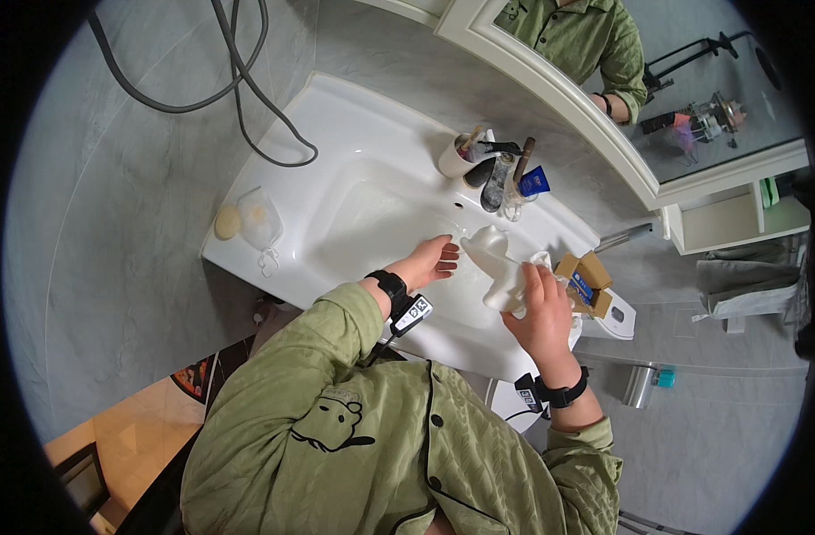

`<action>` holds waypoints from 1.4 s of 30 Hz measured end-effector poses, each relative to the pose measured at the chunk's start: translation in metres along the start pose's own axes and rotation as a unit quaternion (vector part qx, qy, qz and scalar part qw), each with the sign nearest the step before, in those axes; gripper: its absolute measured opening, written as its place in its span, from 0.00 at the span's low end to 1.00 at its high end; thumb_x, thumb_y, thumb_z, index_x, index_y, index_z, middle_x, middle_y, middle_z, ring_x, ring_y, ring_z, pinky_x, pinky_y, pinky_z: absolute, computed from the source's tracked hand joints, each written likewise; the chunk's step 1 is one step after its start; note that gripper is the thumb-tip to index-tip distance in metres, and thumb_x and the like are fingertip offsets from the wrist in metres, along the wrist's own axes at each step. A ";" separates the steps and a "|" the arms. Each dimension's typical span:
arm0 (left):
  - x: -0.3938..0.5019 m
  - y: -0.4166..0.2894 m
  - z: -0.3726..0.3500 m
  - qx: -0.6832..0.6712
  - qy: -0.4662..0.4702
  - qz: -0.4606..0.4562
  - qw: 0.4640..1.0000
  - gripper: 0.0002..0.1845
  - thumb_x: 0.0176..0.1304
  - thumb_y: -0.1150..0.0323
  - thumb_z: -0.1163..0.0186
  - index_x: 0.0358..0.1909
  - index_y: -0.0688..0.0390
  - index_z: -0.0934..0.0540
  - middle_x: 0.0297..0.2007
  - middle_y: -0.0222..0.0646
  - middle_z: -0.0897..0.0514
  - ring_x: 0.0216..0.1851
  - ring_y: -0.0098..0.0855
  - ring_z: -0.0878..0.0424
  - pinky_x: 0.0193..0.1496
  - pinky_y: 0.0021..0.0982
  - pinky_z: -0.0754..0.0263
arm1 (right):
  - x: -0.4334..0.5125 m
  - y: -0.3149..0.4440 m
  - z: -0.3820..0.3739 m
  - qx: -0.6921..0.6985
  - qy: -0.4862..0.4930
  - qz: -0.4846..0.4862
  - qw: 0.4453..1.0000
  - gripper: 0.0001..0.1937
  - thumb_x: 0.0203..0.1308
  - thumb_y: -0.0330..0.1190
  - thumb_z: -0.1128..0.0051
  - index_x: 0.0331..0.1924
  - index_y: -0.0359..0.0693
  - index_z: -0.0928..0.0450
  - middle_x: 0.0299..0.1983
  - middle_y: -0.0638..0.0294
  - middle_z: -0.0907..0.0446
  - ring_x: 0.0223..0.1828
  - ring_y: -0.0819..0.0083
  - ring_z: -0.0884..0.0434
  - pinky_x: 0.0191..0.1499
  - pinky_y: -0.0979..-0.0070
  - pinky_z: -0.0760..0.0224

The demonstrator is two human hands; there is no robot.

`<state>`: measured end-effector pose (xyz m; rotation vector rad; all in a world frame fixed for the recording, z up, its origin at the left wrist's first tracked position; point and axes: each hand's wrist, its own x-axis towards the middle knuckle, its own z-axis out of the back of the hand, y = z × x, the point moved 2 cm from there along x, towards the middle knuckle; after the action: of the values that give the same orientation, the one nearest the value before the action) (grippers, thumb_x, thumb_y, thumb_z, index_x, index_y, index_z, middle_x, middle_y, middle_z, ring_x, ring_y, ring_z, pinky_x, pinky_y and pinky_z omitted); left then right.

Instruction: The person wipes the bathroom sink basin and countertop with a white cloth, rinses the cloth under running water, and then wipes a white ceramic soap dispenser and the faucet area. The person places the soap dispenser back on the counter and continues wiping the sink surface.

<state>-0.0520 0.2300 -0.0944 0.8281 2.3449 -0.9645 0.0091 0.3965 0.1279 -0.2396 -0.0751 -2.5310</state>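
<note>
In the head view my left hand [437, 257] is held over the white washbasin [407, 341], fingers slightly bent and apart, with nothing in it. My right hand [541, 301] grips a smooth white object [497, 267] with a folded, cloth-like part at its right. Whether this is wet cloth or another material, I cannot tell. The object hangs over the right side of the basin, a short way from my left fingertips. Behind both hands stands the grey, water-spotted tap [495, 184].
A white cup [454, 164] and a blue tube [534, 182] stand by the tap. An opened cardboard box [594, 277] is at the right. Round soap [228, 222] and a clear pouch [261, 221] lie on the left rim. A grey hose [173, 107] hangs above.
</note>
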 end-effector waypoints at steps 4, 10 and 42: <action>0.000 0.000 0.000 -0.007 -0.008 -0.003 1.000 0.20 0.71 0.52 0.52 0.45 0.59 0.24 0.43 0.36 0.20 0.45 0.36 0.22 0.50 0.39 0.27 | 0.000 0.002 0.000 -0.008 -0.004 0.013 1.000 0.43 0.32 0.30 0.28 0.62 0.41 0.34 0.55 0.51 0.26 0.43 0.53 0.23 0.42 0.60 0.26; 0.001 0.000 0.001 -0.008 -0.006 -0.006 1.000 0.20 0.71 0.51 0.53 0.44 0.58 0.23 0.41 0.33 0.20 0.43 0.33 0.23 0.49 0.38 0.27 | 0.000 0.002 -0.001 -0.001 -0.003 0.022 1.000 0.43 0.32 0.30 0.29 0.62 0.41 0.34 0.54 0.52 0.26 0.43 0.55 0.23 0.41 0.60 0.26; -0.059 -0.041 -0.021 0.574 -0.095 -0.528 0.619 0.35 0.48 0.62 0.32 0.60 0.57 0.31 0.58 0.40 0.28 0.65 0.41 0.35 0.67 0.49 0.42 | 0.012 -0.026 -0.033 -0.036 0.038 0.074 0.996 0.39 0.35 0.27 0.34 0.62 0.46 0.32 0.57 0.60 0.27 0.42 0.60 0.24 0.44 0.62 0.28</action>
<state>-0.0423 0.2020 -0.0263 -0.5608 1.5954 -2.9580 -0.0200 0.4079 0.0973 -0.1707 0.0620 -2.3950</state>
